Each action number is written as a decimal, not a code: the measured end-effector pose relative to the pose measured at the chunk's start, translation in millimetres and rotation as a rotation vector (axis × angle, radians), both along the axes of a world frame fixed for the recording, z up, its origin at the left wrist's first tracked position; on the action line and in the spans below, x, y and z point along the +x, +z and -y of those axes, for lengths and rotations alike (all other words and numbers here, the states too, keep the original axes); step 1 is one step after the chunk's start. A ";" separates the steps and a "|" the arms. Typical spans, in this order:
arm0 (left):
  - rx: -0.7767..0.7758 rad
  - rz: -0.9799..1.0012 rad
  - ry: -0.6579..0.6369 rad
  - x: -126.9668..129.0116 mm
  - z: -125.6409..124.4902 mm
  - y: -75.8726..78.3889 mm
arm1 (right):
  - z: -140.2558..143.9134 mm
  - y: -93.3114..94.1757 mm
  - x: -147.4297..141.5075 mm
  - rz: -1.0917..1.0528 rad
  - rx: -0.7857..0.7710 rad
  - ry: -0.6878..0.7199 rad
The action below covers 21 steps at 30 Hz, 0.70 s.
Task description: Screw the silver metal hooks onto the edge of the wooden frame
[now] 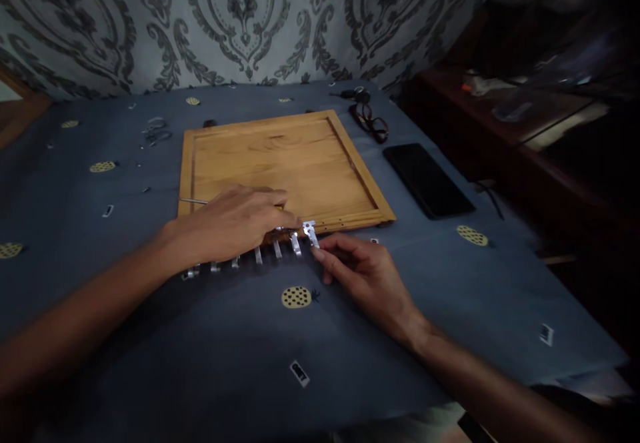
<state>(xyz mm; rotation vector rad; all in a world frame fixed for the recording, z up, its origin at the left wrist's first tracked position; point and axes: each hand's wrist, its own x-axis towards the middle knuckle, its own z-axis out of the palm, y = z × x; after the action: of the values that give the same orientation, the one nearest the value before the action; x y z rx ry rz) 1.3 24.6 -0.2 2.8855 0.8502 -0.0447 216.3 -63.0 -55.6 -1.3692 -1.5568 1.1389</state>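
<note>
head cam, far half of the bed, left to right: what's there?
Loose metal rings → wooden board → glasses → black phone → dark wooden side table.

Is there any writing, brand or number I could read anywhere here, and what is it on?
Nothing can be read for certain.
Small white patches printed on the blue cloth, such as the one near the bottom edge and one at the right: dark marks, too blurred to read.
Black phone: screen dark, no text.
Wooden board: no lettering visible.
Metal hooks by the left hand and right hand: no markings visible.
</note>
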 end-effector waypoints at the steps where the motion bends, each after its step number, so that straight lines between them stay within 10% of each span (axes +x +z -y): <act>1: -0.011 -0.002 0.003 0.0 0.1 0.2 | 0.0 0.4 -0.1 0.002 0.001 -0.001; 21: -0.005 0.012 -0.043 -3.4 0.8 -1.1 | 0.1 2.1 -0.7 0.015 -0.004 -0.007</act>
<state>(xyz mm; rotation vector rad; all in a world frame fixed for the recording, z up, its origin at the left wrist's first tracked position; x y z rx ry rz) -2.1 23.8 -1.3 2.8963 0.7843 -0.0341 215.6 -63.1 -53.5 -1.3878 -1.5601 1.1308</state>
